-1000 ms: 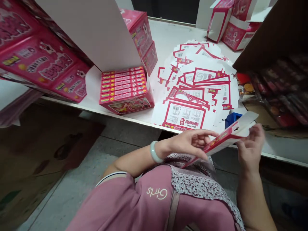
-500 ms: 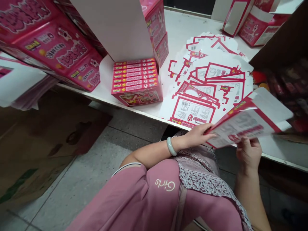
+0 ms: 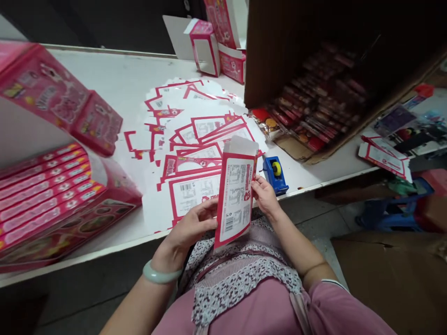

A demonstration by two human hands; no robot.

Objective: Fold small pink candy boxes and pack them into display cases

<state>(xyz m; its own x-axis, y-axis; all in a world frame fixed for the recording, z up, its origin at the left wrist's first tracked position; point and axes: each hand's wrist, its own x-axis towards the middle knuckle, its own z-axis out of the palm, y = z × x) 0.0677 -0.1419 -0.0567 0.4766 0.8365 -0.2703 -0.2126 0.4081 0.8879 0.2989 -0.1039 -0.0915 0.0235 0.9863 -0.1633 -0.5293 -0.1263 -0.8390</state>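
A thin pink and white carton (image 3: pixel 237 193) is held upright over the table's front edge, its white flaps standing up at the top. My left hand (image 3: pixel 190 230), with a pale bangle at the wrist, grips the carton's lower left edge between thumb and fingers. On the right side, the fingers of my right hand (image 3: pixel 264 194) pinch the carton's edge. Flat pink and white cartons (image 3: pixel 195 186) lie spread in an overlapping pile behind it. Close to my right hand stands a blue tape dispenser (image 3: pixel 275 176) with a yellow core.
At the left, a display box (image 3: pixel 104 200) holds a row of pink cartons, with more pink boxes (image 3: pixel 99 121) behind. A large cardboard box (image 3: pixel 253 56) lies open at the right, packed packets (image 3: pixel 307 111) inside. A blue stool (image 3: pixel 387 214) stands below right.
The view has swung right, bringing the tape dispenser and the big box's inside into sight. The carton has turned from slanted to upright, still held by both hands.
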